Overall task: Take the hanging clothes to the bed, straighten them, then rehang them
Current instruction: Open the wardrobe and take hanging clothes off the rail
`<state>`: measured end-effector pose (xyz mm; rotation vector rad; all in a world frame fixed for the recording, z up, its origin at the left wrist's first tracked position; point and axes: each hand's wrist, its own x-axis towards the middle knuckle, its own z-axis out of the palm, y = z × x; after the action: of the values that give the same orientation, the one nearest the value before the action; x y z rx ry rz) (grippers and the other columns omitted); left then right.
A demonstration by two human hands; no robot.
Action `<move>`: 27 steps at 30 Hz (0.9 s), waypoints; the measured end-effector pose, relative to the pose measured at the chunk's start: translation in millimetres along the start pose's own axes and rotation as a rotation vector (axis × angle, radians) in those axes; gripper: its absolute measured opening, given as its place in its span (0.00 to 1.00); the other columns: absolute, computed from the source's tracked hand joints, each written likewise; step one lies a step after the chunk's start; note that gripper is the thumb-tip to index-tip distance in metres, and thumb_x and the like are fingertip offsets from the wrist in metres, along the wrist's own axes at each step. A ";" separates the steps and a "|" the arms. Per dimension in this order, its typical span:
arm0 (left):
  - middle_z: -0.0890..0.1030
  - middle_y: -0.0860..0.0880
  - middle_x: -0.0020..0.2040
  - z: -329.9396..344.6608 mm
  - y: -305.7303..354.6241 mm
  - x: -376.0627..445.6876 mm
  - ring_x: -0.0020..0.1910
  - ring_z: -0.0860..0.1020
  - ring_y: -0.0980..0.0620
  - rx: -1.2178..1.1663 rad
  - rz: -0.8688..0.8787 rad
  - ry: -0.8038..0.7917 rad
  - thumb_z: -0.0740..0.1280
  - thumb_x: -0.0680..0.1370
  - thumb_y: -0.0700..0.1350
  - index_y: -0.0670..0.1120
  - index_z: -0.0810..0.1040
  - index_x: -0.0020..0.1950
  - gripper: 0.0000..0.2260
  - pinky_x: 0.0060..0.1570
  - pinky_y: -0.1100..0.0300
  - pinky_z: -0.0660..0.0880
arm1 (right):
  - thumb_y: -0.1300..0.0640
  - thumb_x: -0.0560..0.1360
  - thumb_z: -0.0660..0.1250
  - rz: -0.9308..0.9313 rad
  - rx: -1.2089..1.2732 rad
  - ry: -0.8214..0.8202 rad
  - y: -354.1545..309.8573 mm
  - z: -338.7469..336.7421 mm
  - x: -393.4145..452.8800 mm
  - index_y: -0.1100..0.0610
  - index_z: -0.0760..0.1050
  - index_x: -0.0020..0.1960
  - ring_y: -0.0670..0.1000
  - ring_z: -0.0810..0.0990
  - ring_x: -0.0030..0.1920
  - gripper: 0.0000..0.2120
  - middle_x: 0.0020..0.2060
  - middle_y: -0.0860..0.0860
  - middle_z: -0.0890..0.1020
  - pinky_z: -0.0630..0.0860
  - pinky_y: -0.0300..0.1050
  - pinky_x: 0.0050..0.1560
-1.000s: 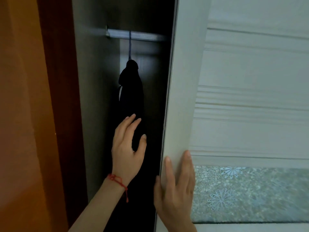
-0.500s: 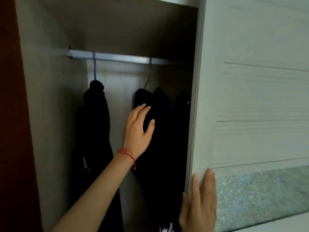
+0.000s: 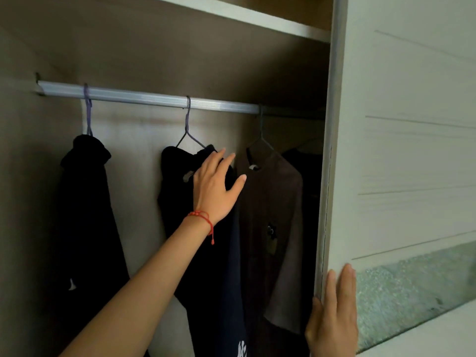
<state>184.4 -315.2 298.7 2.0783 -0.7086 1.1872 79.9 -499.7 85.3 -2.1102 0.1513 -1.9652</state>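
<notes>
- Wardrobe interior, door slid aside; aluminium rail (image 3: 154, 97) runs left to right across the top, dropping slightly toward the right.
- Four garments hang off it on wire hangers, long axes vertical: black garment (image 3: 85, 202) far left, black hooded top (image 3: 177, 191) in the middle, brown T-shirt (image 3: 270, 202) to its right, one more dark piece mostly hidden behind the door edge.
- Left hand (image 3: 213, 186) raised with fingers spread and relaxed, laid against the shoulder of the black hooded top, fingertips reaching toward the gap before the brown T-shirt. Nothing gripped.
- Hook of the purple hanger (image 3: 188, 119) sits straight above and just left of that hand; likely lift point, up and off the rail.
- Right hand (image 3: 332, 315) flat, fingers straight, pressed on the edge of the sliding door (image 3: 401, 150), low right. Well apart from the clothes, so the left is the nearer hand.
- Markings: small cartoon patch (image 3: 271, 238) on the T-shirt chest, no text legible; white print (image 3: 242, 349) at the hem of a dark garment, cut off by the frame, unreadable. White neck label on the T-shirt too small to read.
- Bed not in view.
</notes>
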 end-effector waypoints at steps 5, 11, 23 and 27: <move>0.68 0.47 0.71 16.5 -0.4 7.6 0.74 0.59 0.48 0.115 0.035 -0.017 0.61 0.75 0.51 0.48 0.74 0.64 0.18 0.70 0.49 0.54 | 0.60 0.75 0.53 0.006 0.031 0.015 36.2 -0.3 9.0 0.58 0.56 0.72 0.56 0.54 0.76 0.25 0.77 0.54 0.51 0.55 0.43 0.74; 0.75 0.42 0.65 26.3 -9.2 3.0 0.71 0.66 0.43 0.128 0.044 0.050 0.61 0.71 0.48 0.43 0.79 0.56 0.17 0.66 0.45 0.62 | 0.58 0.77 0.49 0.016 -0.014 -0.065 85.0 -2.6 18.5 0.51 0.43 0.76 0.52 0.48 0.77 0.30 0.77 0.49 0.45 0.58 0.48 0.73; 0.77 0.39 0.61 35.4 -17.2 -1.7 0.68 0.68 0.39 0.153 0.047 0.082 0.66 0.70 0.41 0.41 0.79 0.48 0.09 0.63 0.38 0.65 | 0.56 0.76 0.49 0.050 -0.160 -0.194 144.2 -12.9 36.6 0.59 0.47 0.74 0.50 0.46 0.76 0.28 0.76 0.47 0.40 0.72 0.62 0.59; 0.77 0.39 0.61 30.1 -14.2 -2.8 0.68 0.69 0.39 0.138 0.049 0.089 0.63 0.69 0.43 0.40 0.79 0.48 0.11 0.62 0.39 0.66 | 0.57 0.76 0.48 0.146 -0.140 -0.172 140.1 -8.9 37.4 0.56 0.46 0.74 0.50 0.47 0.76 0.28 0.76 0.43 0.40 0.74 0.66 0.58</move>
<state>209.6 -327.9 280.8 2.1151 -0.6559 1.3823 87.6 -644.7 86.3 -2.2720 0.4090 -1.7283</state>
